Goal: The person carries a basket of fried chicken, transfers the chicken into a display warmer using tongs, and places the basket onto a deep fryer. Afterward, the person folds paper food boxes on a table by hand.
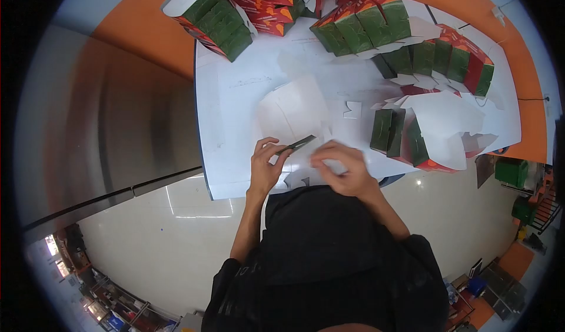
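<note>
My left hand [268,160] pinches the edge of a cardboard piece [289,109] near the table's front edge. The piece shows a white face, and a narrow dark green flap [303,142] stands out at its near end, beside my left fingertips. My right hand [339,164], blurred by motion, is just right of that flap with its fingers curled; what it holds, if anything, is too blurred to tell. A small white notched cutout [352,109] lies on the table beyond my right hand.
Red and green folded boxes stand on the white table [226,114] at the back left [218,23], back middle [365,23], back right [447,61] and right [406,138]. A metal-fronted unit [118,120] borders the table's left side.
</note>
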### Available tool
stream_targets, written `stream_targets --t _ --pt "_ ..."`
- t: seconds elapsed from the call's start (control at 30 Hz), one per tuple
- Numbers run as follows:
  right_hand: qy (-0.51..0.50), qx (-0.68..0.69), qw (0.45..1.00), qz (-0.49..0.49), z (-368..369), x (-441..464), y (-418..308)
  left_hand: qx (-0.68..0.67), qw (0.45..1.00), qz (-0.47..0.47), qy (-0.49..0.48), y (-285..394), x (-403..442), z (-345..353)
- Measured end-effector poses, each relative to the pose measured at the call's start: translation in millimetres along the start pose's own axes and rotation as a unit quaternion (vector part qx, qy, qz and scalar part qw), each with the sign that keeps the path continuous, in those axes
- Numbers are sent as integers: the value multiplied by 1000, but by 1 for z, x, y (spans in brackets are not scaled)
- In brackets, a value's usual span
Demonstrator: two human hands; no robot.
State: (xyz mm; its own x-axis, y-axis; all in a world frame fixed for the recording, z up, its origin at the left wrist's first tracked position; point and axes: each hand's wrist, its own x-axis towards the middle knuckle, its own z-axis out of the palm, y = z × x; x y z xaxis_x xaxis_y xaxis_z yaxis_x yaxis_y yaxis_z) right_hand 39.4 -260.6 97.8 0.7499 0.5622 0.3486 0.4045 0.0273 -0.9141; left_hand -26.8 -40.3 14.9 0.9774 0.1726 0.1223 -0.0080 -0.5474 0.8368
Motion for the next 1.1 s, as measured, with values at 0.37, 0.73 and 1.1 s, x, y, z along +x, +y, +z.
stream_targets --t 0.37,0.73,1.1 --pt "-11 -206 978 18 -4 9 50 -34 996 4 -84 9 7 -23" --pt "-20 -130 991 16 18 17 70 -15 995 2 -94 24 -2 -27" --pt "-145 -152 978 -12 8 21 62 97 985 128 -57 39 19 -39"
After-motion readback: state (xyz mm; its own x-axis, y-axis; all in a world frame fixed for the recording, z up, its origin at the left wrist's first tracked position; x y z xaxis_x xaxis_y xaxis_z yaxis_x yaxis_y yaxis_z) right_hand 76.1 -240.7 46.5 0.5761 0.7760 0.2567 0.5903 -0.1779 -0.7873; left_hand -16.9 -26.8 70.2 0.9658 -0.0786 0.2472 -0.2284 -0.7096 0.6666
